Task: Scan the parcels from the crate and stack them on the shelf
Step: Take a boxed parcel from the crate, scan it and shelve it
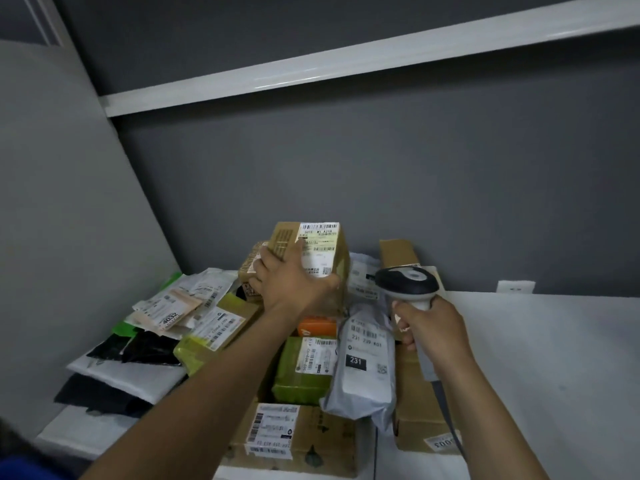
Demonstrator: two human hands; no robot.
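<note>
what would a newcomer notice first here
The left hand grips a small labelled box, raised above the parcels at centre. Just right of it, the right hand holds a scanner. Below, the parcels crowd the left corner of the white shelf, with a grey bag marked 231 on top.

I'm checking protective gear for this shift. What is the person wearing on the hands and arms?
No gloves: the left hand and right hand are bare, with no ring, watch or band showing. The left forearm and right forearm carry no sleeves as far as the frame shows. A patch of blue cloth in the lower left corner is probably the person's clothing.
</note>
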